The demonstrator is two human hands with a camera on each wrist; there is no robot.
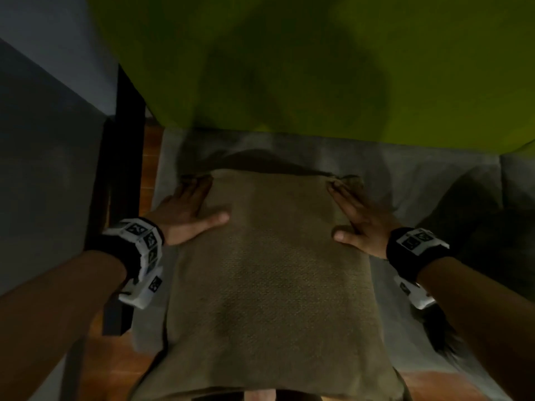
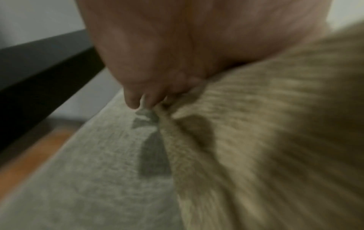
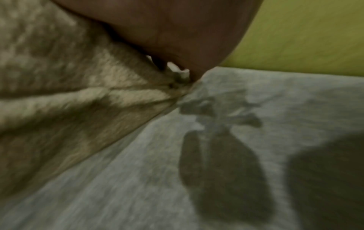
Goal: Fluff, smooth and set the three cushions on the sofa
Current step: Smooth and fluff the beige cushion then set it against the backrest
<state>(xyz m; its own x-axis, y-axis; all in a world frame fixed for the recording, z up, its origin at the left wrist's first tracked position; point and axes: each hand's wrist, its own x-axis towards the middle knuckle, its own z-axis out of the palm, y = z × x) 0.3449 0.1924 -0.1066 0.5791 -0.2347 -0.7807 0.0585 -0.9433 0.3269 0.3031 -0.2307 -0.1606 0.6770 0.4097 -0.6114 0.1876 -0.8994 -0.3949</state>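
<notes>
Head view is filled, from largest to smallest, by a green sofa back [image 1: 318,62] across the upper frame, a grey seat [image 1: 419,175] through the middle band, and a tan cushion [image 1: 269,270] lying flat at centre and running down to the lower edge. A dark frame post [image 1: 127,140] stands at the left, with wooden floor beside it. A second dark shape at the right edge cannot be identified.

The left hand [image 1: 188,212] is laid flat against the cushion's left side, fingers straight and pointing up the frame, thumb spread onto the top face. The right hand [image 1: 359,221] mirrors it on the right side. Neither is curled round the fabric; both are pressed against it, palms facing inward. In the left wrist view the fingertips [image 2: 135,99] are seen at the far corner, where the fabric is bunched into folds; the right wrist view shows the same puckering at the other corner. Both are blurred.

The step is judged to be fluffing or squaring by squeezing from both sides. It would be done well if equal pressure were applied, so the filling is pushed toward the middle and the cushion is not skewed on the seat. The bunched corners should be pulled out afterwards, then the top face smoothed. The other two cushions are not seen.
</notes>
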